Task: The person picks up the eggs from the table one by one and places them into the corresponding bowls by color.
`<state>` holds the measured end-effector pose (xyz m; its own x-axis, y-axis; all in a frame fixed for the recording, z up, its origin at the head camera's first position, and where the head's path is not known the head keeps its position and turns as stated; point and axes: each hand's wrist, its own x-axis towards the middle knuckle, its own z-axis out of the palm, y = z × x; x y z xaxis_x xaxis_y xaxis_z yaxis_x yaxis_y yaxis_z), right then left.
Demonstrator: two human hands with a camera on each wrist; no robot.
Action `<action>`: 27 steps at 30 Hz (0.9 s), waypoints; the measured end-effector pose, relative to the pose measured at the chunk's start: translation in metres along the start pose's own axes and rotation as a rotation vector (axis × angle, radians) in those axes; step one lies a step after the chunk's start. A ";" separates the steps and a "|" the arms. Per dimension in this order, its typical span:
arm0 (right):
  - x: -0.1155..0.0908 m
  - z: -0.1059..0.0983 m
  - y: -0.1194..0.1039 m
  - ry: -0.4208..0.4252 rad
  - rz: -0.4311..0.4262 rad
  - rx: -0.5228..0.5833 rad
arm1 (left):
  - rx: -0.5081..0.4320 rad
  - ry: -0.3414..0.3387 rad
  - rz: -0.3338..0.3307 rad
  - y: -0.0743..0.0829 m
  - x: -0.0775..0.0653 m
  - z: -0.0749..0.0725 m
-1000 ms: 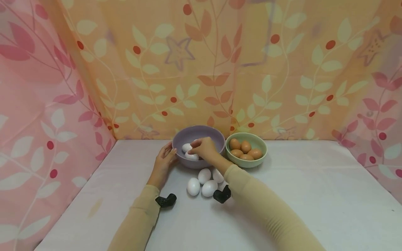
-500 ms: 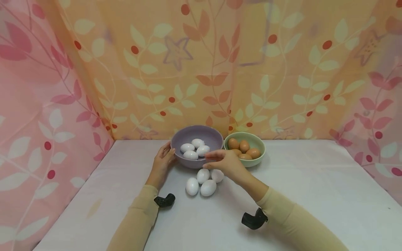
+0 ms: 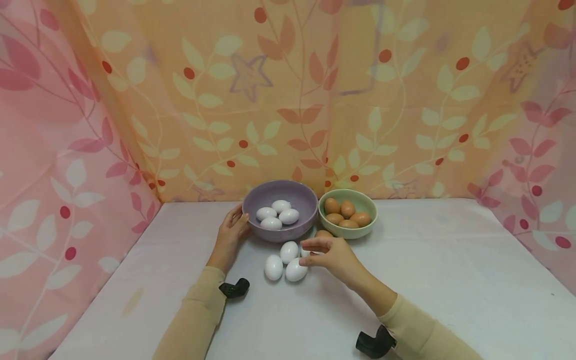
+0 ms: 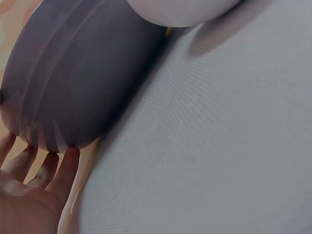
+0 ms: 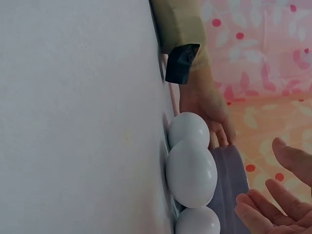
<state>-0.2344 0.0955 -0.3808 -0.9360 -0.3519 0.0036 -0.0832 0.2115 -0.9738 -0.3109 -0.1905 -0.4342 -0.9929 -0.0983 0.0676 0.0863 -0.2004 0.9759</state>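
My left hand point(image 3: 229, 234) rests against the left outer side of a purple bowl point(image 3: 302, 227); in the left wrist view its fingertips point(image 4: 72, 149) touch the bowl wall. Several white eggs point(image 3: 271, 223) lie inside that bowl. In front of it, a cluster of several white eggs point(image 3: 273, 268) lies on the cloth. My right hand point(image 3: 339, 260) hovers at the cluster's right side, partly hiding one egg. The right wrist view shows its thumb and fingers apart, holding nothing. A brown egg point(image 3: 324, 233) sits on the table just behind this hand, partly hidden.
A green bowl point(image 3: 371, 227) with several brown eggs point(image 3: 348, 210) stands to the right of the purple one. White cloth point(image 3: 450, 280) covers the table. Patterned curtains point(image 3: 202, 125) rise behind the bowls and along both sides.
My right hand has left the purple bowl and drawn back toward the eggs on the cloth. The white eggs inside the bowl now show fully. My left hand has stayed at the bowl.
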 end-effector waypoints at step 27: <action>0.008 0.006 0.017 -0.053 -0.040 -0.022 | 0.032 -0.002 0.011 0.001 0.000 0.000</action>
<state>-0.2411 0.0910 -0.3987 -0.9124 -0.4082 0.0297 -0.1281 0.2161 -0.9679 -0.3104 -0.1904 -0.4334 -0.9920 -0.0980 0.0792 0.0950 -0.1682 0.9812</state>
